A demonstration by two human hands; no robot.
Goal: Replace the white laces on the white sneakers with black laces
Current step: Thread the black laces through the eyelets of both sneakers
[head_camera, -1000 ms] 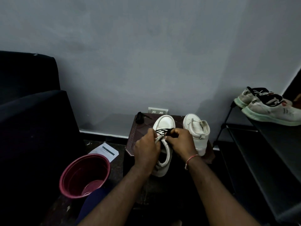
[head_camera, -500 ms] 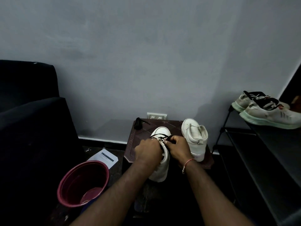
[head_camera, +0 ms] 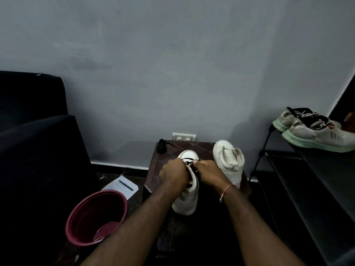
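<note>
The left hand (head_camera: 172, 174) and right hand (head_camera: 208, 173) were close together, knuckles nearly touching, over the front of a white leather high-top sneaker (head_camera: 187, 200); both had fingers curled, pinching a thin black lace (head_camera: 189, 160) that crossed the eyelets just beyond the fingertips. That sneaker stood under the hands on a dark brown patterned stool (head_camera: 153, 181), heel toward the person, toe toward the wall. A second white high-top sneaker (head_camera: 228, 160) stood upright just to the right of the right hand, apart from the first; whether it carried a lace could not be told. A bundled black lace (head_camera: 162, 145) lay beyond the left hand at the stool's far corner. A red thread bracelet (head_camera: 226, 191) circled the right wrist. Left of the left forearm stood a maroon plastic bucket (head_camera: 96, 217); a printed sheet of paper (head_camera: 123, 186) lay just beyond it. Well right of the hands, a worn pair of grey trainers (head_camera: 317, 135) rested on a black metal rack (head_camera: 307, 179).
</note>
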